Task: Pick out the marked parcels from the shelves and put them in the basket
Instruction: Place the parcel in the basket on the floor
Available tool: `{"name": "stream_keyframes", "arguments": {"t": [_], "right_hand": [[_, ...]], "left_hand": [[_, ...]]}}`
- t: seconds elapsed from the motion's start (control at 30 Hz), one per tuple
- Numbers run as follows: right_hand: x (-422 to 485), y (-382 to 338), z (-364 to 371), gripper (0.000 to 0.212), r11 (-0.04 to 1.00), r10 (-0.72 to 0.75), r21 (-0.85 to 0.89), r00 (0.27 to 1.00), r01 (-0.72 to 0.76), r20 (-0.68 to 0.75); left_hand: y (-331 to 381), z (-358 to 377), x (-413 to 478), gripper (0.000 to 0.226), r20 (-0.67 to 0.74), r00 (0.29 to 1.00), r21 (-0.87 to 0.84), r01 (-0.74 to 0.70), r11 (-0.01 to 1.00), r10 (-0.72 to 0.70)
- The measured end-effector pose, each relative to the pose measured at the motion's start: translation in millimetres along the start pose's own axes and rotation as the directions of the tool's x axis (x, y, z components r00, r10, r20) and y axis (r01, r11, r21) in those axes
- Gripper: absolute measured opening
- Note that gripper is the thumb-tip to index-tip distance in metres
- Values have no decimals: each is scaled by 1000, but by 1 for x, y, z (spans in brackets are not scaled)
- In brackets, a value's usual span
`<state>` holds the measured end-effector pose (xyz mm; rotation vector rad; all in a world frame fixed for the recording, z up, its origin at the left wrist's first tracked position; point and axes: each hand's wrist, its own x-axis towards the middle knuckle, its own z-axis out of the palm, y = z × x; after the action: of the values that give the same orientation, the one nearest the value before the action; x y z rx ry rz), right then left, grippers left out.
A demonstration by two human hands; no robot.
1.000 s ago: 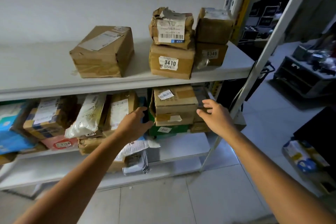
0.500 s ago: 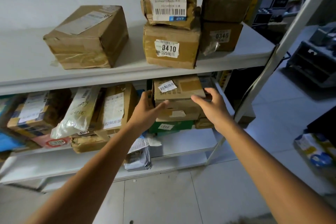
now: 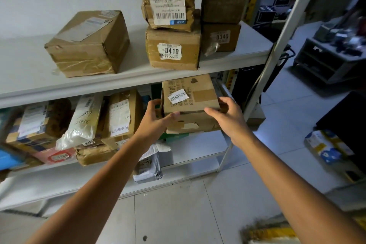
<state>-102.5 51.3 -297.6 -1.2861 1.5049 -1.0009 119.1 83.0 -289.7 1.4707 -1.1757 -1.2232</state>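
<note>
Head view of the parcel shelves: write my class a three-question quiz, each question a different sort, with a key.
1. True or false: the left hand and right hand both hold the cardboard parcel bearing a white slip.
2. The 0410 box stands: A) on the floor; B) on the upper shelf; C) in a basket.
3. Fill in: the neighbouring box to its right is numbered ____.
Key: 1 true; 2 B; 3 0346.

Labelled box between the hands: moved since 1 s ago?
Yes. The labelled box has come out toward the camera, its front now overhanging the box beneath; left hand and right hand grip it.
</note>
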Motion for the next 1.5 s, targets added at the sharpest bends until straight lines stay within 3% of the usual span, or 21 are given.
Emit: {"name": "stream_keyframes", "arguments": {"t": [0.2, 0.3, 0.4, 0.57, 0.9, 1.07, 1.5], "right_hand": [[-32, 2, -14, 75, 1000, -1, -5, 999, 1, 32], [-48, 2, -18, 60, 1000, 16, 2, 998, -16, 67], [-65, 8, -21, 72, 998, 66, -16, 994, -65, 83], [-87, 16, -29, 72, 996, 86, -36, 991, -82, 105], [-128, 12, -62, 72, 999, 32, 10, 999, -32, 11], [-149, 13, -79, 74, 999, 31, 23, 999, -30, -17], [-176, 17, -63, 80, 993, 99, 92, 958, -76, -269]], "left_hand": [[0, 8, -29, 77, 58, 998, -30, 25, 999, -23], [-3, 6, -45, 78, 73, 996, -46, 48, 998, -45], [-7, 5, -63, 76, 86, 993, -43, 84, 995, -81], [-10, 12, -86, 70, 93, 989, -61, 122, 991, -116], [-2, 31, -103, 72, 163, 984, -68, 82, 994, -70], [10, 42, -109, 86, 229, 972, -23, 58, 998, -52], [13, 40, -78, 74, 471, 882, 30, -20, 999, 3]]}}
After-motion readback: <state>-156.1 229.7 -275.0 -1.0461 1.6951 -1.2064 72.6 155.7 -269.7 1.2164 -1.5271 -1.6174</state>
